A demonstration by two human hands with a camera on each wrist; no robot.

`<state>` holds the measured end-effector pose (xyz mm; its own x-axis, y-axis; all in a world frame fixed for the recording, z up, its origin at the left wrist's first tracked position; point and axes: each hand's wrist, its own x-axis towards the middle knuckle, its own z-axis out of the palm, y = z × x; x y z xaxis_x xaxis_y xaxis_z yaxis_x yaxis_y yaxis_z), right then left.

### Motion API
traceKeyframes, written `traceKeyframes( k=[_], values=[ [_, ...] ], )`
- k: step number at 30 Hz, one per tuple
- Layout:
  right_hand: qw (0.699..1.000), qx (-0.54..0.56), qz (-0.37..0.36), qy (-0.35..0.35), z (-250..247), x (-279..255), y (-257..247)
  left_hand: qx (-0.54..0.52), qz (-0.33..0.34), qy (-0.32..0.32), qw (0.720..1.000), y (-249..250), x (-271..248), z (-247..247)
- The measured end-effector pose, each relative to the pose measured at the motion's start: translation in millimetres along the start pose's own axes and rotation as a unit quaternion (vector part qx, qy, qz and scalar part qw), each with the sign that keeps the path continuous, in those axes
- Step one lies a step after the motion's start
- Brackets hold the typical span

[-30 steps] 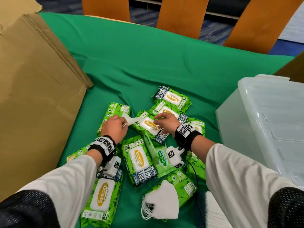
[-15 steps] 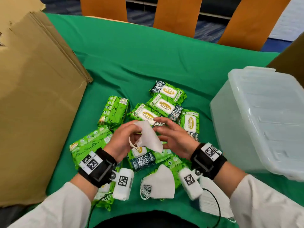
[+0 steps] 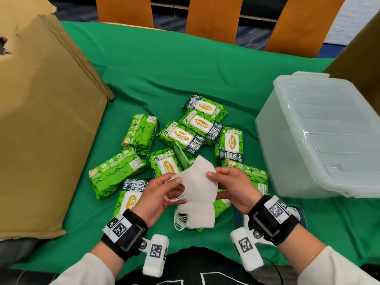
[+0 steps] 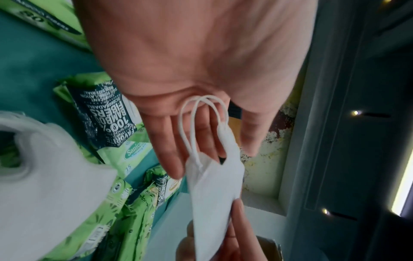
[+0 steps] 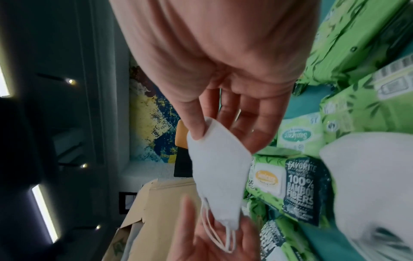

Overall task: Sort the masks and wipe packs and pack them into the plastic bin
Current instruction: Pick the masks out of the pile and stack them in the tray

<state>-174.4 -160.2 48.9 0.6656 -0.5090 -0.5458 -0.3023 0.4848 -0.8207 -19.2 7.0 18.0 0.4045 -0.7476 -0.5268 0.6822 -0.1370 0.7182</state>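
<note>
I hold one white folded mask (image 3: 197, 182) above the pile, between both hands. My left hand (image 3: 174, 189) pinches its left end, and the ear loops (image 4: 201, 123) hang across my palm. On the other end my right hand (image 3: 213, 181) pinches the edge under the thumb (image 5: 196, 130). A small stack of white masks (image 3: 195, 218) lies on the green cloth just below. Several green wipe packs (image 3: 181, 136) lie scattered beyond my hands. The translucent plastic bin (image 3: 320, 140) stands to the right.
A large cardboard box (image 3: 41, 120) fills the left side of the table. Another cardboard edge (image 3: 359, 50) rises behind the bin. Three orange chair backs (image 3: 211, 17) stand past the far edge. Green cloth (image 3: 185, 68) lies bare beyond the packs.
Both hands left the wipe packs and drew back toward me. The left hand lifted a mask out of the pile, and the right hand has now taken hold of its other end.
</note>
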Motion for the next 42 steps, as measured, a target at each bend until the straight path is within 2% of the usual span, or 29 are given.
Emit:
traceKeyframes(
  k=[4,12,17,24,34,39,42],
  values=[
    [0.999,-0.024,-0.003,0.032,-8.3,-0.3,14.0,0.126,0.029,0.065,0.989,-12.2,-2.8,-9.7],
    [0.987,-0.075,0.070,0.124,-26.1,16.3,80.0,0.176,-0.079,0.088,0.977,-59.1,-5.6,-27.7],
    [0.975,-0.111,0.095,0.166,-36.2,22.6,104.2,0.196,-0.118,0.102,0.968,-72.5,7.4,-35.7],
    [0.960,-0.186,0.094,0.189,-34.1,27.5,111.7,0.207,-0.142,0.108,0.962,-74.1,13.9,-36.2],
    [0.950,-0.226,0.087,0.199,-31.2,27.9,115.5,0.228,-0.162,0.104,0.954,-70.8,11.7,-39.7],
    [0.943,-0.239,0.091,0.214,-29.6,28.9,114.4,0.295,-0.172,0.102,0.934,-68.9,12.1,-43.5],
    [0.939,-0.245,0.083,0.225,-29.2,29.5,114.5,0.371,-0.123,0.148,0.908,-64.6,17.3,-47.4]
  ],
)
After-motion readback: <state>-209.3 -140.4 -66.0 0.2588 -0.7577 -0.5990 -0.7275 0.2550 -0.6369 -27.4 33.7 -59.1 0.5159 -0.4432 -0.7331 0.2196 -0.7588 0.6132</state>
